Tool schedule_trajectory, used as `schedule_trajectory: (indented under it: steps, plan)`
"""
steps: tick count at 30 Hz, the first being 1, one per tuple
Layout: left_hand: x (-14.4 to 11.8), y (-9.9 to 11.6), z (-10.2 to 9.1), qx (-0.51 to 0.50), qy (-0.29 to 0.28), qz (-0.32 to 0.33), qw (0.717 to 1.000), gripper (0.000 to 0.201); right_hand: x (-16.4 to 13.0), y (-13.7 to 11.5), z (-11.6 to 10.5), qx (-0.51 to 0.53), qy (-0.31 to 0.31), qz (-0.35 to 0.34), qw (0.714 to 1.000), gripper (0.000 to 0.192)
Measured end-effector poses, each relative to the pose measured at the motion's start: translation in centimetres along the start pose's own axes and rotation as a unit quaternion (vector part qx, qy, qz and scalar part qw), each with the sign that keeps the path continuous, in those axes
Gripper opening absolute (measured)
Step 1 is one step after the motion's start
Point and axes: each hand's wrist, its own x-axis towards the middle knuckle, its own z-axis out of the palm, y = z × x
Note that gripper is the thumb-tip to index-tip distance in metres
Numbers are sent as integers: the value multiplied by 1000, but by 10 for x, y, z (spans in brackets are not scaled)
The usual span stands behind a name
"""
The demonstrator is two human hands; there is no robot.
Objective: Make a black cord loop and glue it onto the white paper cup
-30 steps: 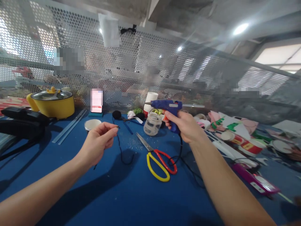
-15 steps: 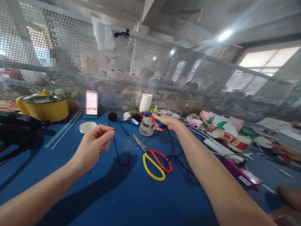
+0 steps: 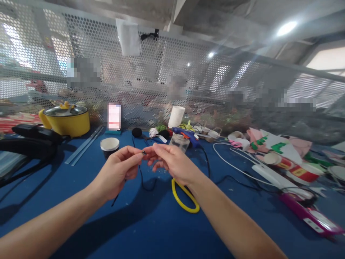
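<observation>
My left hand pinches the end of a thin black cord between thumb and forefinger. A length of black cord trails on the blue table below, and another end shows under the hand. My right hand reaches in from the right, its fingertips beside the pinched end and its fingers loosely apart. Whether they touch the cord I cannot tell. Behind that hand, a blue glue gun rests at a clear jar. Scissors lie under my right wrist, with only a yellow handle showing.
A white-rimmed cup, a black yarn ball and a lit phone stand toward the back. Left is a yellow pot. Paper pieces, white cables and a purple power strip lie right. Perforated metal panels close off the back.
My right hand has let go of the glue gun, leaving it at the jar, and has come over to my left hand. The left still pinches the cord. The view has turned slightly left.
</observation>
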Motion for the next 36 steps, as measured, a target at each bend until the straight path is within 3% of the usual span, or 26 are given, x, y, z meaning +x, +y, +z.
schedule_trajectory:
  steps: [6, 36]
  plan:
    - [1, -2, 0, 2, 1, -14, 1000, 14, -1, 9, 0, 103, -11, -3, 995, 32]
    - [4, -9, 0, 46, 24, -9, 999, 18, -4, 9, -1, 45, -12, -20, 999, 30]
